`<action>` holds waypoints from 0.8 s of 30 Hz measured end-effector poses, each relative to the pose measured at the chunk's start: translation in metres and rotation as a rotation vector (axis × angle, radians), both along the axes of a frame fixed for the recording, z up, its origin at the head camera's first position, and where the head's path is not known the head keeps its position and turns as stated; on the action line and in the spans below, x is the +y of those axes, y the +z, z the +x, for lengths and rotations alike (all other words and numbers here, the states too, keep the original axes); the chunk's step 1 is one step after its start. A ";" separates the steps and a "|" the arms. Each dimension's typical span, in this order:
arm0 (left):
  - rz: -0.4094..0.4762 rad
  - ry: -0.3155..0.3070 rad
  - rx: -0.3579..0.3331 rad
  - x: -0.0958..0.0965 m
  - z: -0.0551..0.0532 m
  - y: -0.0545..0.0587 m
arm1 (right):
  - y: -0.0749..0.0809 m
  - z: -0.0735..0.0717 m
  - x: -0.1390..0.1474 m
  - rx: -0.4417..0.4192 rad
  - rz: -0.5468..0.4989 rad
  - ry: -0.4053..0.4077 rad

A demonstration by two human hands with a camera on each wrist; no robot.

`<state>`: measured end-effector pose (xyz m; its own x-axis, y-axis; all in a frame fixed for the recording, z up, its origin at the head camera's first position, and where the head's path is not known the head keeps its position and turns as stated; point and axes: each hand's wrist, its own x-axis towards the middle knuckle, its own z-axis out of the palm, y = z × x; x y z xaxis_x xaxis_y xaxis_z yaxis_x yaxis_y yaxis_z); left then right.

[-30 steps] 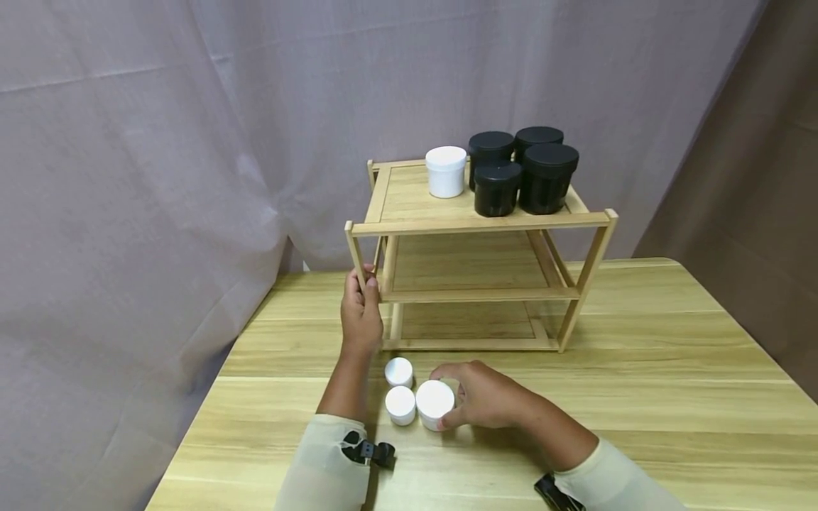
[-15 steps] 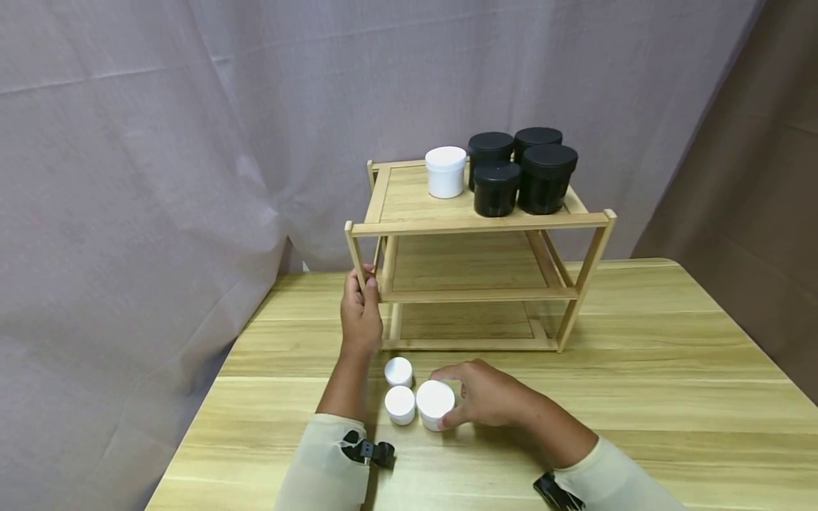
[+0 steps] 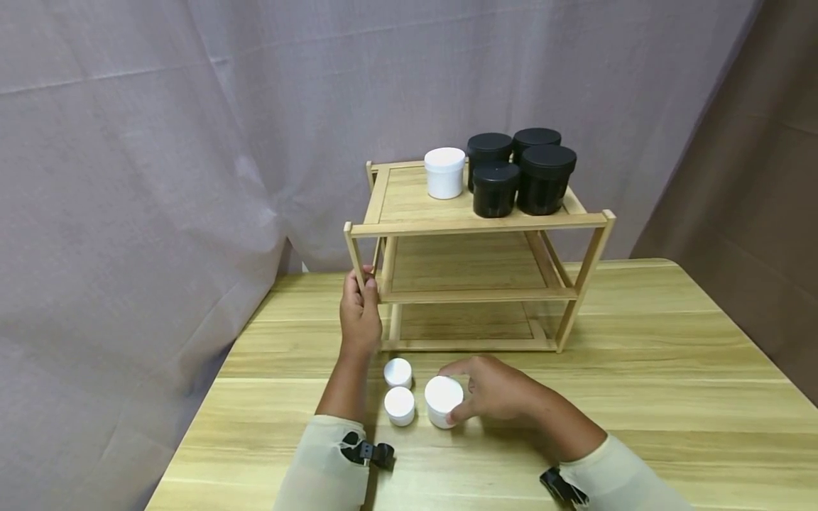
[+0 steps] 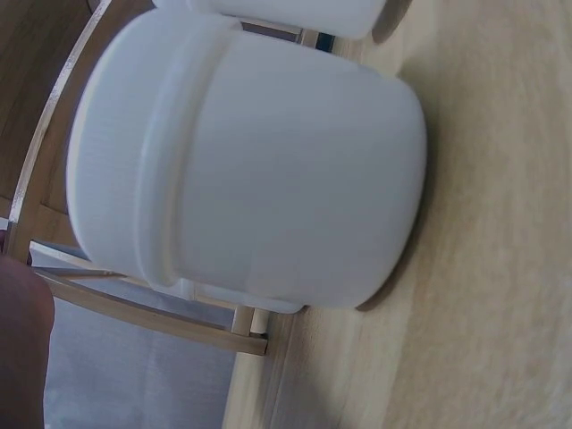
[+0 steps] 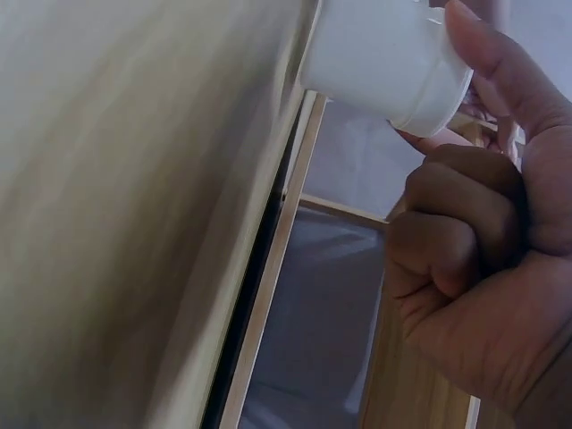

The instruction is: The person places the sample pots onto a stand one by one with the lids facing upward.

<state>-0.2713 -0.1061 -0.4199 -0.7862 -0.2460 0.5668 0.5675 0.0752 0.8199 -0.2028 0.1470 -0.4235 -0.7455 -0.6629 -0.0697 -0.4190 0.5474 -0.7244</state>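
Observation:
My right hand point(image 3: 501, 390) pinches a white lidded jar point(image 3: 444, 397) between thumb and forefinger, just right of two smaller white jars. In the right wrist view, the thumb lies on the lid of this jar point(image 5: 384, 63) and the other fingers are curled. The nearer small jar point(image 3: 400, 406) stands in front of the other small jar point(image 3: 398, 372), both upright on the table. My left hand point(image 3: 361, 316) grips the front left post of a wooden rack point(image 3: 479, 297). A white jar point(image 4: 286, 170) fills much of the left wrist view, with part of the left hand at the edge.
On the rack's top shelf, another white jar point(image 3: 444, 177) stands to the left of several black lidded jars point(image 3: 494, 195). Two lower shelves sit beneath. The wooden table point(image 3: 671, 383) extends to the right, and a grey curtain point(image 3: 192, 142) hangs behind.
My right hand has shifted the white jar slightly to the right and away from me, opening a gap from the two small jars. The left hand keeps its hold on the post.

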 end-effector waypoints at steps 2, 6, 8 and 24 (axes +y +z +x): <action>-0.002 -0.004 0.004 0.000 0.000 0.000 | 0.001 0.000 0.001 -0.014 -0.009 -0.001; -0.006 -0.007 0.005 0.000 0.000 0.001 | 0.006 0.000 0.003 -0.009 -0.004 -0.009; -0.006 -0.003 0.004 0.000 0.001 0.002 | 0.008 0.000 0.004 0.001 -0.003 -0.013; -0.021 0.014 -0.022 0.000 0.001 0.000 | 0.021 0.010 0.003 0.041 -0.084 -0.048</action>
